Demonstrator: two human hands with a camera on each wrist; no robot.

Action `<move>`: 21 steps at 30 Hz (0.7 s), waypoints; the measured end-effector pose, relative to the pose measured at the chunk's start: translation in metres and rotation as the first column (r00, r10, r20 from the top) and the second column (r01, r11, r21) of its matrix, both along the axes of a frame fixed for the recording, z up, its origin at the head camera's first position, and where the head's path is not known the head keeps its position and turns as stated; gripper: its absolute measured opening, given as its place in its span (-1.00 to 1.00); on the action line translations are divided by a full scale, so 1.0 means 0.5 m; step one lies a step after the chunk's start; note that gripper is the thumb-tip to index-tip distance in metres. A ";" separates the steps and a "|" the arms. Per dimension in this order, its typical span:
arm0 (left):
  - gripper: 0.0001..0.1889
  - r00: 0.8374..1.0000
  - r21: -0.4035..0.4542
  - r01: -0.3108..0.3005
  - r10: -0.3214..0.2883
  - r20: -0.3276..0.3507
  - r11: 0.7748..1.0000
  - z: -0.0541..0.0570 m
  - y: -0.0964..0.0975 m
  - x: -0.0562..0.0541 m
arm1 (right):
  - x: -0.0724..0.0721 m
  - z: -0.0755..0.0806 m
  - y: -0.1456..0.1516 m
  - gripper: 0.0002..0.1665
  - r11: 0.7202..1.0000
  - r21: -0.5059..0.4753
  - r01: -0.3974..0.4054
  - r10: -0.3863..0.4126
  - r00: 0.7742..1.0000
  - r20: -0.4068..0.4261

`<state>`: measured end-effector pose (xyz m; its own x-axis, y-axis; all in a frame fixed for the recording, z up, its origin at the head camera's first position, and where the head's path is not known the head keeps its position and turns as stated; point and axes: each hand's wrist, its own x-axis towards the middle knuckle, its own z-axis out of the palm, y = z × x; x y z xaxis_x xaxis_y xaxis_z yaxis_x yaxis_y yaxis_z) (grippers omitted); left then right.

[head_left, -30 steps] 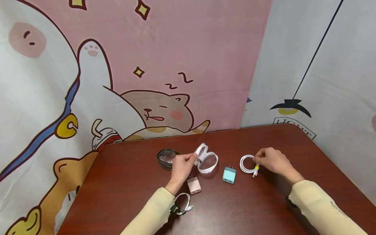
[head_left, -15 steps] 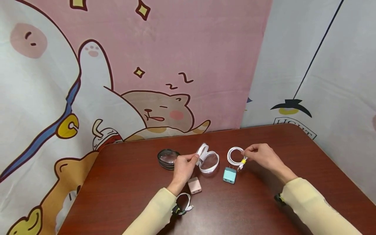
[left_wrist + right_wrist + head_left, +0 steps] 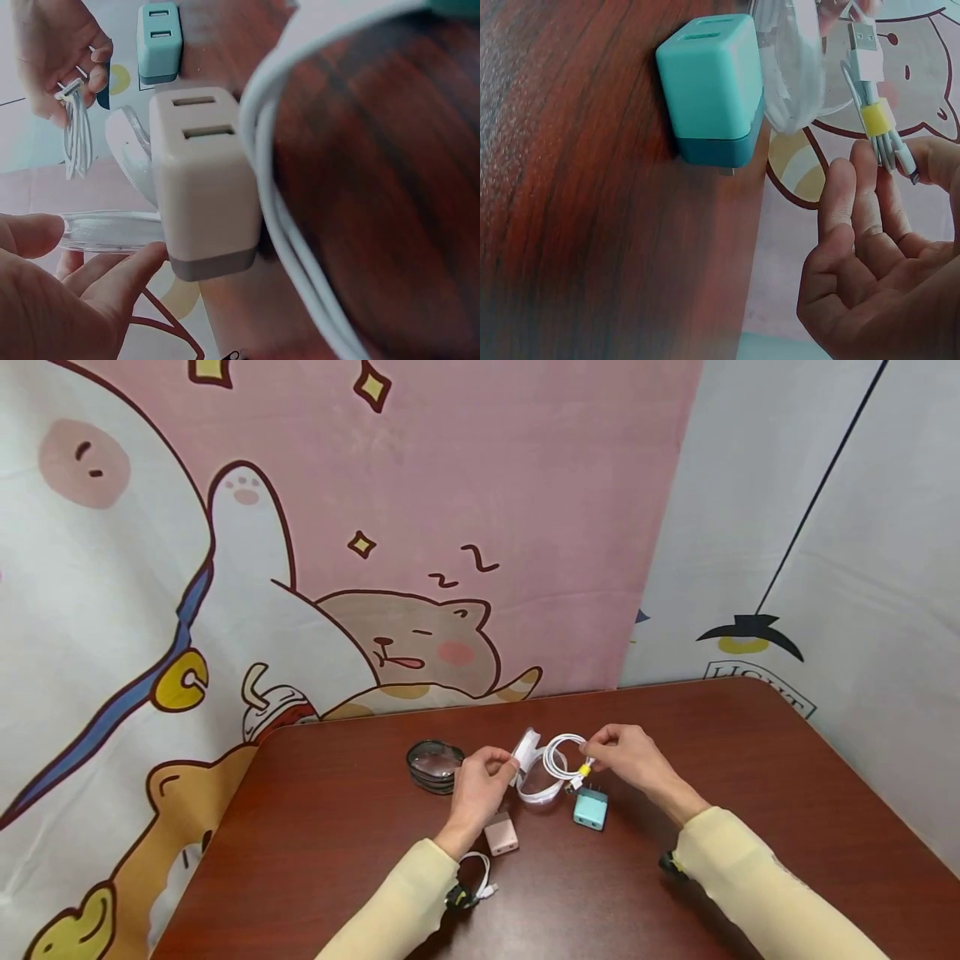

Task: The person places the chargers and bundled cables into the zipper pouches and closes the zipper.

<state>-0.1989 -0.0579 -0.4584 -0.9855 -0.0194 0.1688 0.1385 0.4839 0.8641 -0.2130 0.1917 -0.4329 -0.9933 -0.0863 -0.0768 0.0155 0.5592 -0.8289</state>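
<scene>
White cable (image 3: pixel 78 139), pinched in my right fingers (image 3: pixel 838 191), has come right up to the open clear case (image 3: pixel 796 75), so both are close now; my left fingers (image 3: pixel 124 281) pinch its raised lid (image 3: pixel 525 752).

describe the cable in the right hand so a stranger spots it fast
Above the brown table, find the right hand. It pinches a coiled white cable with a yellow tie, held up, unlike the second cable lying near the left sleeve.
</scene>
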 end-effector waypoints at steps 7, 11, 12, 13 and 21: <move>-0.90 0.999 -0.013 -0.004 0.005 0.054 1.000 0.007 -0.006 0.000 | -0.002 -0.003 0.003 -0.66 1.000 0.005 0.024 -0.024 1.000 0.020; -0.91 0.998 -0.002 -0.001 0.001 0.063 1.000 0.008 -0.010 -0.001 | -0.001 0.003 0.008 -0.64 0.999 -0.007 0.035 -0.035 0.999 0.025; -0.91 0.998 0.017 0.003 -0.004 0.068 1.000 0.008 -0.010 -0.001 | -0.001 0.005 0.008 -0.64 0.999 -0.011 0.038 -0.038 0.999 0.028; -0.90 0.997 0.047 0.011 -0.015 0.077 0.999 0.007 -0.010 0.000 | -0.001 0.007 0.008 -0.64 0.999 -0.017 0.041 -0.040 0.999 0.029; -0.85 0.977 0.324 0.055 -0.118 0.177 0.945 0.003 -0.007 0.005 | -0.001 0.011 0.007 -0.67 0.995 -0.078 0.055 -0.054 0.998 0.014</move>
<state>-0.1962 -0.0614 -0.4568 -0.9987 0.0457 -0.0243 -0.0159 0.1758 0.9843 -0.2138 0.1952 -0.4272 -0.9958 -0.0381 -0.0835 0.0542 0.4906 -0.8697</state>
